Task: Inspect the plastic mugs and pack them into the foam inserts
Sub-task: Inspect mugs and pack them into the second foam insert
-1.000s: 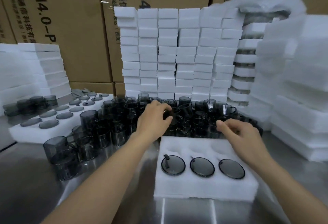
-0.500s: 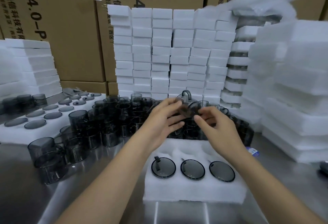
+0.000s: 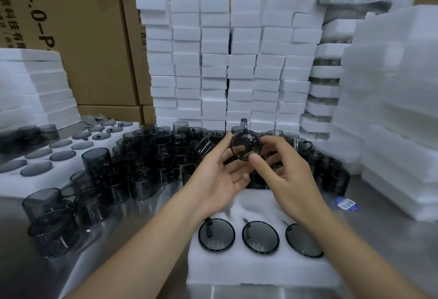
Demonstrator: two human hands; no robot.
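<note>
A smoky grey see-through plastic mug [image 3: 246,143] is held up between both hands, its round end facing me and its handle pointing up. My left hand [image 3: 218,175] pinches its left rim with thumb and fingers. My right hand [image 3: 284,173] pinches its right and lower rim. Below lies a white foam insert [image 3: 260,272] with three mugs [image 3: 260,236] seated in its front row. The insert's rear row is mostly hidden by my hands.
A crowd of loose grey mugs [image 3: 147,156] covers the steel table [image 3: 132,234] behind and left of the insert. A filled foam insert [image 3: 47,175] lies at left. Foam stacks [image 3: 227,66] and cardboard boxes [image 3: 85,38] wall in the back; more foam [image 3: 393,109] stands at right.
My left hand took a mug from the pile and raised it; my right hand came over to it. Both hands have turned the mug so its round end faces me.
</note>
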